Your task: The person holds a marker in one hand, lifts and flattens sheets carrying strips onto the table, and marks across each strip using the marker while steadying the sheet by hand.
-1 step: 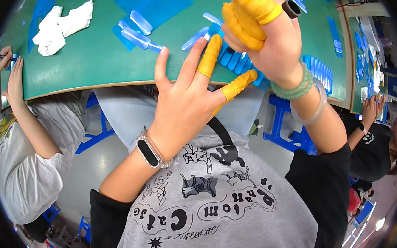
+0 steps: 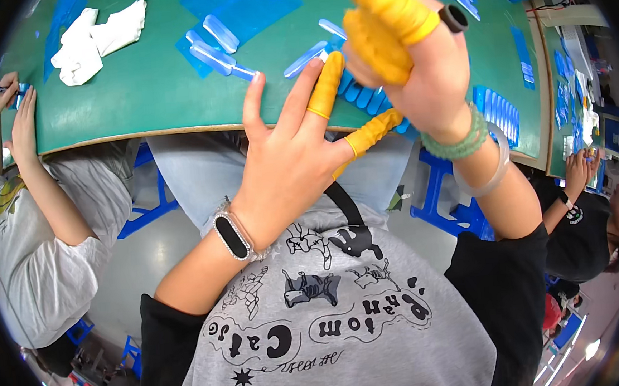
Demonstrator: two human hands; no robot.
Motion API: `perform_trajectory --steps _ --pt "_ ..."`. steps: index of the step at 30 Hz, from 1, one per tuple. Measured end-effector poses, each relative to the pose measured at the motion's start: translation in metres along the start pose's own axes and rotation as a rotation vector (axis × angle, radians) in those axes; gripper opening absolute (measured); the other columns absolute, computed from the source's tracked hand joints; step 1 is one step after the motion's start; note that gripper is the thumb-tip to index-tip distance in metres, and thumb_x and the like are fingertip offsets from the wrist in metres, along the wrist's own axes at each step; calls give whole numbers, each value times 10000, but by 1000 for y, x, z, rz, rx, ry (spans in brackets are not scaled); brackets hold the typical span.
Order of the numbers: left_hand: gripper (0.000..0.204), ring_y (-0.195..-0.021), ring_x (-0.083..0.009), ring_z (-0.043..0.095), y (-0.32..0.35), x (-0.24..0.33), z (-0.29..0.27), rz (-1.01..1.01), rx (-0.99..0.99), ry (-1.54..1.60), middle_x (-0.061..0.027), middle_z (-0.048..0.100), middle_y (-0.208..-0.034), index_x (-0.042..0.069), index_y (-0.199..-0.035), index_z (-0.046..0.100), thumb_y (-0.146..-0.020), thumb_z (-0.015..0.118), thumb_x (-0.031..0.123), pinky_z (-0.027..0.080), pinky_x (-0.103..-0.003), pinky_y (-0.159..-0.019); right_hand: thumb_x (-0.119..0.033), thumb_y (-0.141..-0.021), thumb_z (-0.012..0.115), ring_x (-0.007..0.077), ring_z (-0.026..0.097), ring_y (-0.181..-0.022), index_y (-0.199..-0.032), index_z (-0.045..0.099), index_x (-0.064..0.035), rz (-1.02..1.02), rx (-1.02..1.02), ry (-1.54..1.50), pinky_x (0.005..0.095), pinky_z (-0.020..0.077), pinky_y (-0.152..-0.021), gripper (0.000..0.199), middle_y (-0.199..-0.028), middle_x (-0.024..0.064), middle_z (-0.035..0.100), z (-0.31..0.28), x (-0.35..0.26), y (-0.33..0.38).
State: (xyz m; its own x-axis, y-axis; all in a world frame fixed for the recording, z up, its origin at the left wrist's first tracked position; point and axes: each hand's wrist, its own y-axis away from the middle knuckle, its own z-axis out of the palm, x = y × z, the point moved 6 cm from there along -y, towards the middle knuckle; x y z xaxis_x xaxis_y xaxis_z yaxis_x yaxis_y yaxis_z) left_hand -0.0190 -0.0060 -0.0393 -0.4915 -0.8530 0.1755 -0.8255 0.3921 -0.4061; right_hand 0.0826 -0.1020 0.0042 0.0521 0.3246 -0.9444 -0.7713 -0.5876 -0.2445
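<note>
My left hand (image 2: 281, 152) lies with its fingers spread, two of them in yellow finger cots. Its fingertips rest at the near-left side of a blue ribbed tray-like piece (image 2: 366, 97), partly covered by my hands. Above that piece my right hand (image 2: 426, 63) is closed, also with yellow finger covers. A dark, round-ended rod-like tool (image 2: 454, 18) sticks out of its grip; the tool's other end is hidden. Just beyond my left fingertips lies a translucent blue strip (image 2: 305, 59), and loose blue pieces (image 2: 219, 34) lie further left.
A second blue ribbed piece (image 2: 496, 112) stands right of my right wrist. White cloths (image 2: 95, 46) and blue film (image 2: 254, 10) lie on the green table (image 2: 153, 107). Co-workers' hands (image 2: 24, 116) show at left, others (image 2: 581, 170) at right. Blue stools (image 2: 442, 191) stand below.
My right hand has shifted very slightly left, and its fingers are a little blurred. The left fingertips have edged slightly up and left.
</note>
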Motion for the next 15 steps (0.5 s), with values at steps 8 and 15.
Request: perform_trajectory --steps 8,15 --pt "390 -1344 -264 452 -3 1 3 -11 -11 36 -146 514 -1415 481 -1188 665 -805 695 411 115 -630 -1122 -118 -961 529 124 609 -658 -1166 647 7 -415 119 1058 265 489 -634 268 -847 56 681 -14 -7 -2" --pt "447 -1366 -279 429 -5 9 -2 -18 -22 16 -188 455 -1473 545 -1249 610 -814 674 462 120 -620 -1119 -269 -1037 476 98 248 -391 -643 449 -129 99 326 -235 265 195 -410 418 -492 -38 307 -37 -6 -5"
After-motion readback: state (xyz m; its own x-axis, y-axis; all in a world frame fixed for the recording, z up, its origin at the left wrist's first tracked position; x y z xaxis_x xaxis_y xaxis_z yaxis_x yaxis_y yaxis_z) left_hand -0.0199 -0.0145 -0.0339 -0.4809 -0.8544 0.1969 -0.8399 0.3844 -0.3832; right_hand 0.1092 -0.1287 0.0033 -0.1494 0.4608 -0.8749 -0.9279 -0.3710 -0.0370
